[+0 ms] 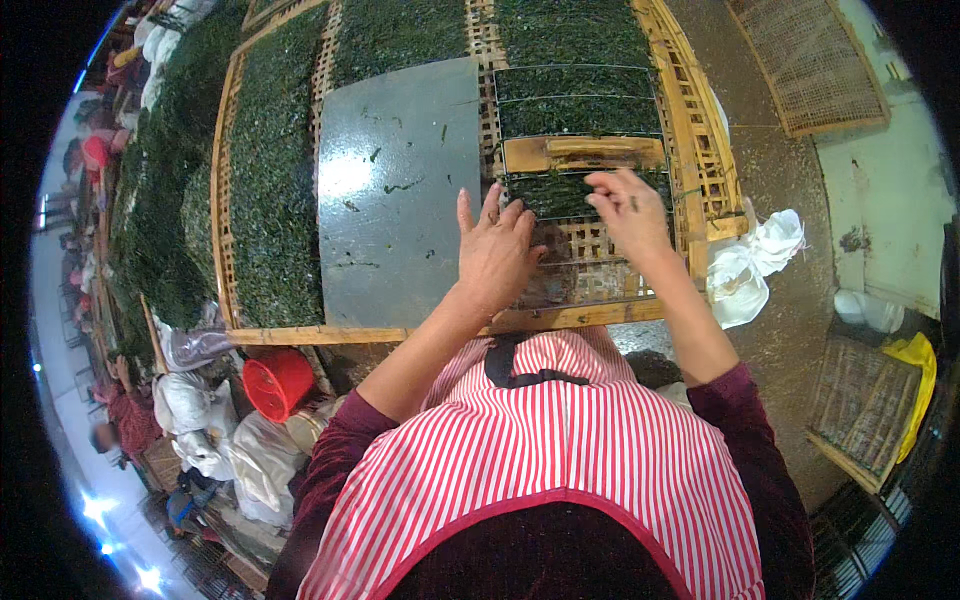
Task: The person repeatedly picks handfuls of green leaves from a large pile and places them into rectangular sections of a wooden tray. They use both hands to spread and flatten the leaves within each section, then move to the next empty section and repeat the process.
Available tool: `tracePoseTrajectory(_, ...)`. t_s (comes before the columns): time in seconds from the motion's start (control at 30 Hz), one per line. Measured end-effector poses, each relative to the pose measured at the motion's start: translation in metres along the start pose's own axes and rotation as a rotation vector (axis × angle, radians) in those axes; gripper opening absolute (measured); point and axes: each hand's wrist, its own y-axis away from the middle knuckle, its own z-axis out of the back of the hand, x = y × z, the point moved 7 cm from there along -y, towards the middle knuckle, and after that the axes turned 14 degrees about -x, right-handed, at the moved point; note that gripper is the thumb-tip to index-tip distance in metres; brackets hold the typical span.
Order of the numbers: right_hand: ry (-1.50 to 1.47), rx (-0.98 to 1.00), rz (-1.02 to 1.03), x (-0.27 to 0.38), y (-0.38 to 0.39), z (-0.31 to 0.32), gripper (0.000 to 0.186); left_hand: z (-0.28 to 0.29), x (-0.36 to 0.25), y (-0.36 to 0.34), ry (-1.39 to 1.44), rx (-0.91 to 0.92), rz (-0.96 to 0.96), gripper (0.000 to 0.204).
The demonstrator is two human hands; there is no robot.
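My left hand [497, 252] has its fingers spread at the left side of a thin wire frame [580, 99], beside a smooth grey sheet [400, 240]. The frame lies on a woven bamboo tray [590, 245]. Over the frame's right part my right hand [632, 212] is closed, thumb and fingertips bent together above a strip of shredded green leaves [550, 192]. What they pinch, if anything, is too small to make out. Just beyond, a flat wooden bar [583, 153] lies across the leaves within the frame. The weave shows bare between my hands.
Rectangular layers of green leaves [272, 200] cover the tray's left and far parts. A large leaf heap [165, 190] lies further left. A red bucket [277, 385] and white sacks [262, 465] stand at lower left. A white bag [740, 275] sits by the tray's right corner.
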Motion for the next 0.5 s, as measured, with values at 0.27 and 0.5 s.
tracePoseTrajectory(0.27,0.046,-0.019,0.147,0.007,-0.007,-0.026,0.017,-0.015,-0.004,-0.01,0.003,-0.087,-0.181,0.057)
tracePoseTrajectory(0.5,-0.142,0.241,0.039,0.011,-0.007,-0.04,0.018,-0.02,0.007,-0.009,0.094,-0.067,-0.183,0.057)
